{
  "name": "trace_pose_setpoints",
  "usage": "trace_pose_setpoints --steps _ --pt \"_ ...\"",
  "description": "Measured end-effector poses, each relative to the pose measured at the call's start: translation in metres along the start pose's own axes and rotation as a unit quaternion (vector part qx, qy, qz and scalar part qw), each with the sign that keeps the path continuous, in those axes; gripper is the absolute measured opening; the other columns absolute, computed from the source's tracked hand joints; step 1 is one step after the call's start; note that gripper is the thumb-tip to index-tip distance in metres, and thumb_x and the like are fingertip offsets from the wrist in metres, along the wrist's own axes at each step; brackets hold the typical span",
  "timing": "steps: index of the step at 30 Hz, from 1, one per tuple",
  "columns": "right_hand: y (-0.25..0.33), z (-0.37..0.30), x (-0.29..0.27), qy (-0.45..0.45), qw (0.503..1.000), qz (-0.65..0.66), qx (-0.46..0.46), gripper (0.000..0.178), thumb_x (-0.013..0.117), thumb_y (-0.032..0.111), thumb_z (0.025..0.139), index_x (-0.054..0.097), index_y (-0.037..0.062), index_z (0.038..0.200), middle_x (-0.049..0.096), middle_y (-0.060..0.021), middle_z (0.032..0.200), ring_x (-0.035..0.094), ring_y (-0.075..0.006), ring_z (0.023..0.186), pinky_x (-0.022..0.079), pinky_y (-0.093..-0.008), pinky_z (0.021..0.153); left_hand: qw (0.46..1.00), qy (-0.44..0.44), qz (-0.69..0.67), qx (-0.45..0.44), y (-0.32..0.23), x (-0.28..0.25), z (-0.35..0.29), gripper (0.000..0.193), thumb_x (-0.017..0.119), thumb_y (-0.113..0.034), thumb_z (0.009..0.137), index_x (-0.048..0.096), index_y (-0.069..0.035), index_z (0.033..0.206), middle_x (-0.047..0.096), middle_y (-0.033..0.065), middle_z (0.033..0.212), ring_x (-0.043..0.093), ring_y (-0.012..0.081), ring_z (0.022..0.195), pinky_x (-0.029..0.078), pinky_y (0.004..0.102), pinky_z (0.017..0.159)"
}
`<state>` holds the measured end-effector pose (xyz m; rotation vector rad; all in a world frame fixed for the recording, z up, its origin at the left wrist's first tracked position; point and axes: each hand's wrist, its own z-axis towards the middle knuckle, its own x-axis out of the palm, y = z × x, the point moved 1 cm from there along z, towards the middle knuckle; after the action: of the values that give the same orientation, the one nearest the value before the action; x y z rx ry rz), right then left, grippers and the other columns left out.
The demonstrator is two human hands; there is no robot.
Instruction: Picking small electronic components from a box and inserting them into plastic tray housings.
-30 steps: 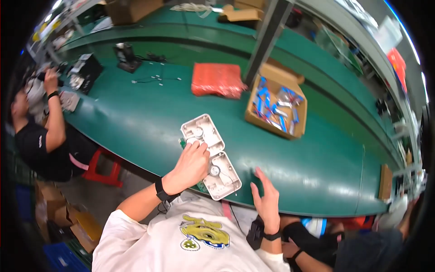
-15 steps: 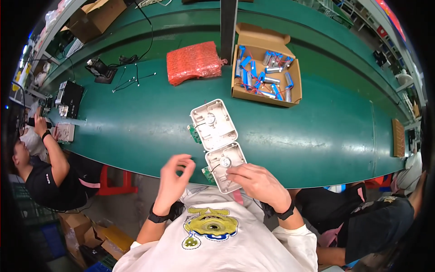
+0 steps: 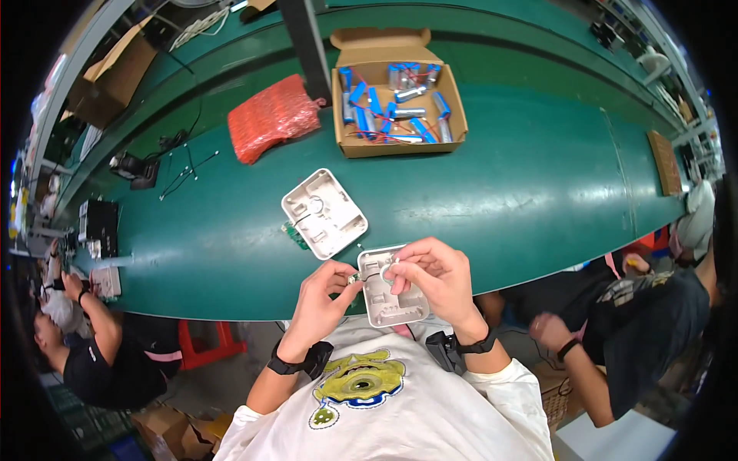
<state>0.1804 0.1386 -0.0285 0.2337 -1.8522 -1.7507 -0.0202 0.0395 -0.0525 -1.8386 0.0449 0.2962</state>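
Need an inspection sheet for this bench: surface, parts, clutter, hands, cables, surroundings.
Surface: green benchtop, with glare patches.
Job's things: near off-white shell between the hands; far off-white shell beyond it, open side up, green circuit board at its left edge.
Clutter: red bubble-wrapped packet; open cardboard box of blue-and-silver cells.
Left hand: fingers pinching a small board beside the near shell.
Right hand: fingers at the round part inside it; grip unclear.
Cables: loose dark leads with white ends, bench left.
Surroundings: co-workers at left and right; red stool, lower left.
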Motion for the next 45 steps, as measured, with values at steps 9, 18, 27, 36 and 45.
trace_pose_setpoints --steps 9,18,27,36,45 --pt "0.016 -0.006 -0.022 -0.069 0.995 0.056 0.038 0.009 0.064 -0.003 0.101 0.067 -0.0077 0.108 0.074 -0.016 0.086 0.066 -0.0139 0.061 0.055 -0.0269 0.055 0.998 0.019 0.047 0.044 -0.014 0.022 0.03 0.021 0.076 0.002 0.093 0.065 0.004 0.11 0.069 0.0061 0.103 0.068 0.0111 0.09 0.057 0.0273 0.078" --pt "0.017 -0.005 -0.029 -0.106 0.994 0.01 0.011 0.011 0.063 0.003 0.104 0.064 -0.0059 0.11 0.072 -0.0127 0.083 0.06 -0.0096 0.054 0.044 -0.0231 0.048 0.997 0.004 0.043 0.06 -0.009 0.028 0.036 0.021 0.076 0.003 0.092 0.066 0.004 0.111 0.07 0.0056 0.103 0.068 0.011 0.091 0.056 0.0272 0.082" --pt "0.022 -0.004 -0.029 -0.099 0.994 0.008 0.048 0.016 0.058 0.012 0.109 0.064 -0.0029 0.109 0.071 -0.0109 0.082 0.055 -0.0075 0.051 0.036 -0.0217 0.043 0.996 -0.034 0.019 0.085 0.0 0.035 0.032 0.021 0.077 0.001 0.09 0.068 0.004 0.108 0.066 0.0087 0.094 0.069 0.0156 0.082 0.059 0.0302 0.076" --pt "0.015 -0.004 -0.039 -0.069 0.99 0.076 0.094 0.019 0.058 0.017 0.109 0.065 -0.0007 0.107 0.068 -0.0092 0.077 0.049 -0.0057 0.049 0.03 -0.0202 0.044 0.994 -0.035 0.026 0.097 -0.002 0.035 0.03 0.02 0.076 0.002 0.09 0.069 0.004 0.108 0.067 0.0088 0.095 0.069 0.016 0.081 0.059 0.03 0.075" --pt "-0.007 -0.011 -0.019 -0.042 0.985 -0.088 0.14 0.012 0.062 0.011 0.104 0.067 -0.0002 0.103 0.07 -0.0056 0.075 0.05 -0.0044 0.052 0.034 -0.0225 0.045 0.985 -0.07 0.082 0.137 -0.009 0.042 0.025 0.023 0.077 0.005 0.089 0.071 0.003 0.111 0.068 0.0091 0.103 0.067 0.0138 0.086 0.056 0.0268 0.076"
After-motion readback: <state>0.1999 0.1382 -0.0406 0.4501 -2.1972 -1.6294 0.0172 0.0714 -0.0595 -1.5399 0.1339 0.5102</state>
